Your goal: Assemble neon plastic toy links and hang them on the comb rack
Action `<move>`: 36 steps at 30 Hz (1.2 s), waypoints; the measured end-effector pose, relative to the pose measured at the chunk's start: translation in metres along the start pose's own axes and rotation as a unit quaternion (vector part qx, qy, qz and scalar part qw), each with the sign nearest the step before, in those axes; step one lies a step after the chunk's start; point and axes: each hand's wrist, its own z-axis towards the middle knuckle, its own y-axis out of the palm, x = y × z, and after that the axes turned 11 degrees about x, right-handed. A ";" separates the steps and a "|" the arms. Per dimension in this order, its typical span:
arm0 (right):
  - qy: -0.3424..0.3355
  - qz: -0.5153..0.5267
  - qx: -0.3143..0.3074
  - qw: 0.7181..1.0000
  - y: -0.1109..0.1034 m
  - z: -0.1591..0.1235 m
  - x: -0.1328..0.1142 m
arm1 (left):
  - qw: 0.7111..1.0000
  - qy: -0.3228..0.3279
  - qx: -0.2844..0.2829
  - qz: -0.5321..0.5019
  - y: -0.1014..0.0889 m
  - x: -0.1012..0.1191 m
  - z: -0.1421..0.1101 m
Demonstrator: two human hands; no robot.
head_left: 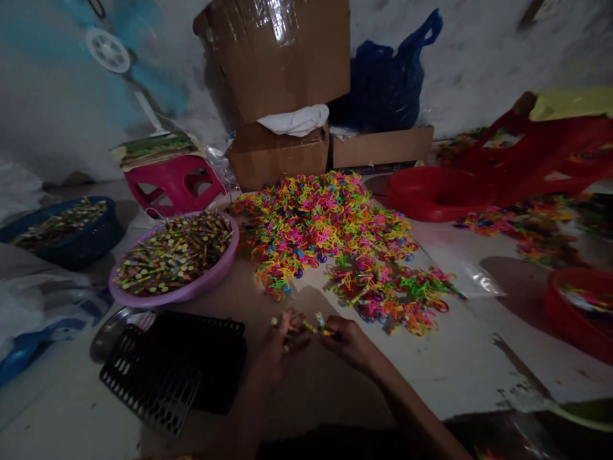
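Observation:
My left hand (283,338) is closed around a few short patterned tubes (306,324), yellow and dark, that stick out between the fingers. Beside it, my right hand (347,340) pinches a similar small tube (319,317), its tip close to those in the left. Dim light and blur hide the finer detail. Just beyond both hands lies a large heap of bright plastic pieces (320,223) in pink, yellow, green and orange. A smaller pile (397,294) spreads to the right of it. Many patterned tubes (179,252) fill a purple basin (175,297) on the left.
Black perforated trays (196,358) lie at left front, by a metal bowl (108,335). Cardboard boxes (282,153) and a blue bag (383,83) stand behind. A pink stool (175,182) carries a fan (109,51). Red basins (440,195) and a blue basin (90,233) flank the area.

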 end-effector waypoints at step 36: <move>-0.028 0.036 -0.214 0.976 -0.023 0.029 -0.010 | 0.950 -0.198 -0.240 0.036 -0.017 -0.028 0.008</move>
